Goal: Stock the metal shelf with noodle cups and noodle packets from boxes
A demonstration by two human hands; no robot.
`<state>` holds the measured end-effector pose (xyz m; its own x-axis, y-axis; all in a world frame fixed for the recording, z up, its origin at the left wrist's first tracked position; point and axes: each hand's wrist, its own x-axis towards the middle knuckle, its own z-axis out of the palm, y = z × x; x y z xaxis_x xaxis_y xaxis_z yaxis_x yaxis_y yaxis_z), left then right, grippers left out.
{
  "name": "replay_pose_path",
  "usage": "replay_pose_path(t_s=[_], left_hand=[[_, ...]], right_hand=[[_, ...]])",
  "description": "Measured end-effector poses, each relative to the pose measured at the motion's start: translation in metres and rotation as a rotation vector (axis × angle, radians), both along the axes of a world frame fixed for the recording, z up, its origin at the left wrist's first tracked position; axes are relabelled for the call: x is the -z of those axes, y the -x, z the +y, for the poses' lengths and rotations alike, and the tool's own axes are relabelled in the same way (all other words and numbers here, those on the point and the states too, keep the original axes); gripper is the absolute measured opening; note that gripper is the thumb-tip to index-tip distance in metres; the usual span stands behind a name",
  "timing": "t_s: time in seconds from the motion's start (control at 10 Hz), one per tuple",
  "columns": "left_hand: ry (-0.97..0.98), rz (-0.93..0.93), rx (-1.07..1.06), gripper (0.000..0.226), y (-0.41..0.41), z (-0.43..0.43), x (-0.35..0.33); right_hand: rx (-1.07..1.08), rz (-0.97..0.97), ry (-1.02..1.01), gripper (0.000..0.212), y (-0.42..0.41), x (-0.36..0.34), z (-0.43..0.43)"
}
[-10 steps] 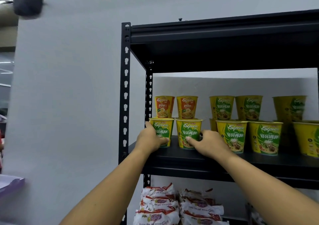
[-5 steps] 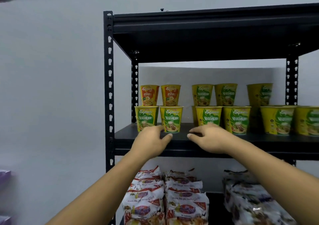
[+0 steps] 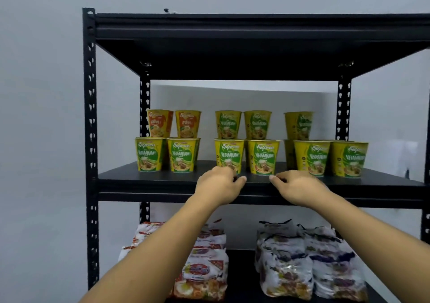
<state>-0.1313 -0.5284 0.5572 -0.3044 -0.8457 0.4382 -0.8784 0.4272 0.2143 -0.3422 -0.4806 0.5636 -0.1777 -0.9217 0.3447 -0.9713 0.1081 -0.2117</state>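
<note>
A black metal shelf [image 3: 149, 179] holds several yellow-green noodle cups [image 3: 183, 155] on its middle board, standing in stacked pairs; two orange-labelled cups [image 3: 160, 123] sit on top at the left. Red-and-white noodle packets [image 3: 204, 263] and darker packets [image 3: 309, 263] are piled on the board below. My left hand [image 3: 218, 185] hovers at the board's front edge, just before the base of a middle cup [image 3: 229, 155], fingers loosely curled and holding nothing. My right hand [image 3: 297, 187] hangs beside it, also loosely curled and holding nothing.
The shelf stands against a plain white wall [image 3: 41, 116]. The top board [image 3: 256, 28] overhangs the cups. Bare strips of the middle board lie between the cup groups and along its front edge. No boxes are in view.
Both hands have let go of the two leftmost front cups and drawn back and rightward to the board's front edge. The view has pulled back, showing more of the shelf.
</note>
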Motion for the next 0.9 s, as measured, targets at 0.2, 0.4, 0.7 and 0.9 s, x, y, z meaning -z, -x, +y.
replay_pose_path(t_s=[0.2,0.4,0.7,0.9], left_hand=[[-0.007,-0.042,-0.105,0.051,0.040,0.010,-0.001],[0.056,-0.062,-0.126,0.052,0.043,0.013,0.007],[0.117,0.055,-0.037,0.049,0.036,0.009,0.018],[0.293,0.257,0.232,0.043,0.019,0.024,0.045]], right_hand=[[0.007,0.064,0.004,0.068,0.031,0.007,-0.005],[-0.056,0.143,0.090,0.062,0.033,0.019,-0.005],[-0.135,0.074,0.161,0.054,0.033,0.022,0.003],[-0.331,0.043,0.383,0.052,0.029,0.050,0.030]])
